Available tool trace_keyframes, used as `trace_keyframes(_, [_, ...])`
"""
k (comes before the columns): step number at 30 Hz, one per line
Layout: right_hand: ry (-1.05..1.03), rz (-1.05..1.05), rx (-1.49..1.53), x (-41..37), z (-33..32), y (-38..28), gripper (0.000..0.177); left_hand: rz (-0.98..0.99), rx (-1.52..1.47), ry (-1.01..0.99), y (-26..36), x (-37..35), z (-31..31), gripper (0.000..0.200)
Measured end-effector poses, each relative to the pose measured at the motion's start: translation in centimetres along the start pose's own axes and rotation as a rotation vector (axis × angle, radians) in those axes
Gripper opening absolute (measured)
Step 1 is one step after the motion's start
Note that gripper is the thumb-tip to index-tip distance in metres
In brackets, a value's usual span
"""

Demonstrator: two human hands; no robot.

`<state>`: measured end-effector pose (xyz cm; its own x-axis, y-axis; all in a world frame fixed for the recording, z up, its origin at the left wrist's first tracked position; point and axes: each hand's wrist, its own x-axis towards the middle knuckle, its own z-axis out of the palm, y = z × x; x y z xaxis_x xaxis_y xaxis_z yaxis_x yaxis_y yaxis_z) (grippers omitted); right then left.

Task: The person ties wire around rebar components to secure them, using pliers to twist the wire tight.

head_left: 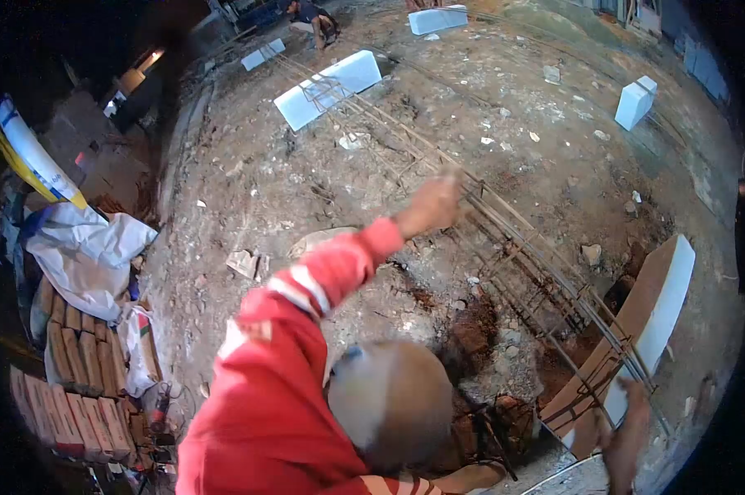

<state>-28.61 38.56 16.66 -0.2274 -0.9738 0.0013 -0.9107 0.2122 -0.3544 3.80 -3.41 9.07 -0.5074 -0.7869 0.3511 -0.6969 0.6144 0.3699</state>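
At the lower right, my right hand reaches up, somewhat blurred, with its fingers stretched out at the near end of a rebar cage. Long thin steel rods tied with stirrups make up this cage, which runs diagonally over the dirt. Its near end lies across a long foam-like block, white on one face and brown on the other. My left hand is out of view. Right before me a co-worker in a red sleeve and a pale cap bends over; that person's hand is at the cage's middle.
A white block lies under the cage's far part, and another white block stands at right. A person crouches far back. Stacked bricks and a white sack are at left. Dug soil lies beneath the cage.
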Motion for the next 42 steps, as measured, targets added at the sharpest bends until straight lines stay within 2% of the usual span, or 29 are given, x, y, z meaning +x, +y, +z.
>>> trace_keyframes(1, [-0.038, -0.086, -0.054, 2.5, -1.3, 0.6, 0.067, -0.003, -0.018, 0.007, -1.4, -1.2, 1.2, 0.040])
trace_keyframes(2, [-0.075, -0.170, -0.107, 5.0, -2.3, 2.0, 0.072, -0.159, -0.038, 0.275, -2.6, -2.3, 2.4, 0.040])
trace_keyframes(4, [-0.133, -0.139, -0.178, 9.3, -2.7, 2.6, 0.080, -0.341, -0.077, 0.530, -4.4, -4.3, 6.0, 0.040])
trace_keyframes(5, [-0.188, -0.116, -0.225, 10.7, -2.2, 2.8, 0.087, -0.620, -0.700, 0.445, -4.8, -5.1, 8.3, 0.044])
trace_keyframes(6, [-0.209, -0.120, -0.244, 11.7, -1.4, 2.8, 0.087, -0.878, -1.329, 0.331, -4.4, -5.9, 9.8, 0.048])
trace_keyframes(7, [-0.260, -0.068, -0.252, 12.9, -0.4, 2.8, 0.089, -0.891, -1.345, 0.337, -4.1, -6.3, 10.9, 0.048])
trace_keyframes(9, [-0.286, -0.009, -0.263, 15.1, 2.7, 4.3, 0.090, -0.955, -1.195, 0.492, -3.3, -5.3, 11.7, 0.051])
trace_keyframes(11, [-0.228, -0.370, -0.166, 16.0, 6.9, 8.4, 0.092, -0.864, -1.246, 0.454, -5.1, -4.4, 14.1, 0.055])
trace_keyframes(13, [-0.180, -0.294, -0.309, 15.2, 10.4, 13.2, 0.093, -0.993, -0.801, 0.315, -5.5, -3.7, 14.7, 0.051])
trace_keyframes(14, [-0.066, -0.264, -0.356, 15.0, 11.9, 15.5, 0.088, -0.968, -0.854, 0.380, -5.1, -3.7, 13.7, 0.053])
trace_keyframes(15, [0.047, -0.229, -0.401, 15.3, 12.5, 15.2, 0.084, -0.940, -0.907, 0.444, -4.8, -3.8, 13.0, 0.055])
trace_keyframes(17, [0.059, -0.156, -0.301, 15.9, 12.3, 13.8, 0.069, -0.786, -0.938, 0.313, -5.7, -3.8, 12.2, 0.066])
trace_keyframes(18, [-0.008, -0.075, -0.203, 16.5, 12.1, 14.1, 0.064, -0.828, -0.956, 0.296, -6.7, -3.7, 13.3, 0.070])
trace_keyframes(21, [-0.121, -0.054, -0.326, 16.4, 9.1, 11.3, 0.052, -0.877, -0.793, 0.382, -7.4, -3.8, 16.1, 0.063])
trace_keyframes(22, [-0.179, 0.030, -0.034, 16.6, 8.7, 12.3, 0.050, -0.880, -0.793, 0.379, -7.4, -3.8, 16.1, 0.063])
trace_keyframes(23, [-0.238, 0.030, 0.021, 17.1, 8.5, 12.8, 0.050, -0.925, -0.731, 0.327, -7.0, -3.6, 15.1, 0.061])
trace_keyframes(25, [-0.356, 0.040, 0.132, 18.0, 8.0, 13.8, 0.051, -0.965, -0.661, 0.275, -5.7, -3.6, 13.7, 0.059])
trace_keyframes(27, [-0.369, 0.076, 0.077, 18.4, 7.9, 14.2, 0.062, -1.055, -0.546, 0.355, -4.9, -3.6, 12.9, 0.034])
trace_keyframes(28, [-0.368, 0.065, 0.006, 18.6, 7.8, 14.4, 0.068, -1.057, -0.538, 0.364, -5.3, -3.6, 13.1, 0.034])
trace_keyframes(29, [-0.366, 0.055, -0.064, 18.8, 7.5, 14.0, 0.073, -0.941, -0.651, 0.447, -5.9, -3.5, 13.2, 0.031])
trace_keyframes(30, [-0.487, -0.072, 0.663, 18.9, 7.6, 14.1, 0.077, -0.818, -0.761, 0.526, -6.3, -3.4, 13.4, 0.028])
trace_keyframes(31, [-0.509, -0.140, 1.028, 18.8, 7.7, 14.5, 0.079, -0.816, -0.756, 0.529, -6.8, -3.5, 13.5, 0.028])
trace_keyframes(32, [-0.576, -0.206, 1.395, 18.7, 7.8, 14.8, 0.081, -0.824, -0.785, 0.413, -7.2, -3.7, 12.9, 0.026])
trace_keyframes(33, [-0.495, -0.002, 1.023, 18.5, 7.8, 15.1, 0.085, -0.829, -0.813, 0.295, -7.2, -3.7, 12.3, 0.024])
trace_keyframes(35, [-0.402, 0.192, 0.646, 18.4, 7.4, 14.5, 0.089, -0.796, -0.869, 0.355, -7.5, -3.7, 13.3, 0.022])
trace_keyframes(36, [-0.422, 0.265, 0.409, 18.6, 5.5, 9.0, 0.089, -0.765, -0.927, 0.413, -7.9, -3.7, 14.3, 0.022])
trace_keyframes(38, [-0.440, 0.341, 0.168, 18.4, 4.5, 6.9, 0.089, -0.773, -0.942, 0.457, -8.4, -3.6, 15.9, 0.023])
trace_keyframes(40, [-0.417, 0.230, 0.083, 18.4, 5.2, 8.6, 0.092, -0.779, -0.959, 0.501, -8.9, -3.5, 17.4, 0.025])
trace_keyframes(42, [-0.417, 0.263, 0.118, 18.3, 5.4, 8.3, 0.093, -0.794, -0.706, 0.555, -9.5, -3.4, 18.5, 0.027])
